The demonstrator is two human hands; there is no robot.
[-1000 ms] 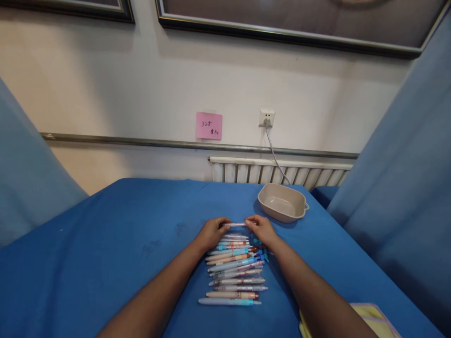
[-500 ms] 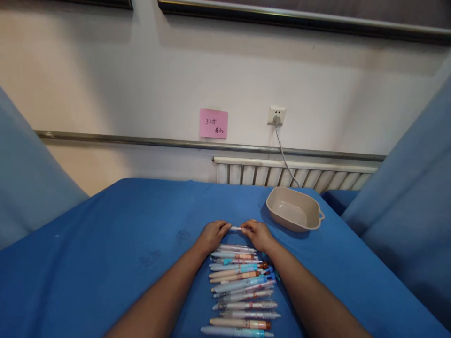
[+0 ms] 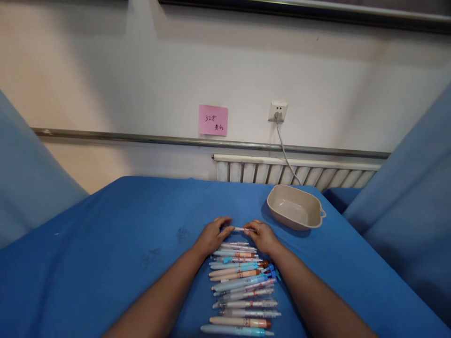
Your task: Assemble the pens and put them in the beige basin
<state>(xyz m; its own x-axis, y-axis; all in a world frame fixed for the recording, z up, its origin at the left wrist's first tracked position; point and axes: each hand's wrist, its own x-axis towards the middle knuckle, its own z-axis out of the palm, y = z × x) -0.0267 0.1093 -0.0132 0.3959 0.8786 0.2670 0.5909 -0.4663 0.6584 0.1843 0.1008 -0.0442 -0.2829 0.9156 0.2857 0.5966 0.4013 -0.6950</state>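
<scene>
A thin white pen (image 3: pixel 239 229) lies crosswise between my two hands, beyond a column of several pens. My left hand (image 3: pixel 213 235) is at its left end, thumb and fingers parted around that end. At the other end, the fingers of my right hand (image 3: pixel 261 235) pinch the pen. Nearer to me, pens in white, peach and light blue lie side by side, among them a peach pen with a brown end (image 3: pixel 240 322) and a light blue pen (image 3: pixel 237 331). Blue and brown toppers show near my right wrist.
A beige basin (image 3: pixel 295 207) stands at the back right of the blue-covered table (image 3: pixel 116 244). Behind are a radiator (image 3: pixel 260 172), a metal rail, a pink note (image 3: pixel 213 120) and a socket (image 3: pixel 278 111) with a plugged cable. Blue curtains hang at both sides.
The fingers of my left hand have spread apart from their pinch on the pen's left end. My right hand has shifted slightly right, still pinching the pen.
</scene>
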